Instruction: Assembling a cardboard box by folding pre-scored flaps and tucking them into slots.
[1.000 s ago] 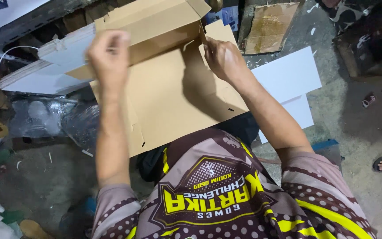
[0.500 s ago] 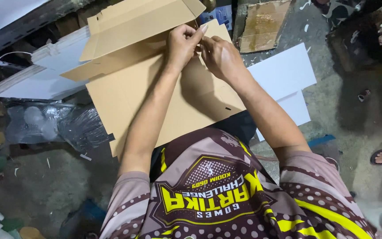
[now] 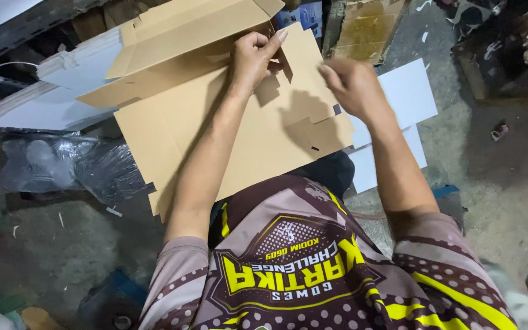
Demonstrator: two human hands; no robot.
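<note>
Far left of the hands lies crumpled clear plastic (image 3: 62, 168) on the floor, with a stack of white boards (image 3: 50, 91) above it, out of the way of the work. Between them and the hands a flat cardboard sheet (image 3: 215, 140) rests across the person's lap, so both hands can reach its far edge. Its upper panel (image 3: 184, 36) is folded up and back, standing at an angle over the flat part.

The left hand (image 3: 253, 61) is curled around the right end of that raised panel, fingers closed and pinching a small flap (image 3: 276, 40) near the corner, seemingly to keep the fold upright.

Just right of it, the right hand (image 3: 352, 85) hovers over the sheet's right edge, fingers loosely bent and half open; it appears to hold nothing, though its fingertips may touch the cardboard.

Further right, white sheets (image 3: 404, 98) lie on the floor under the forearm.
</note>
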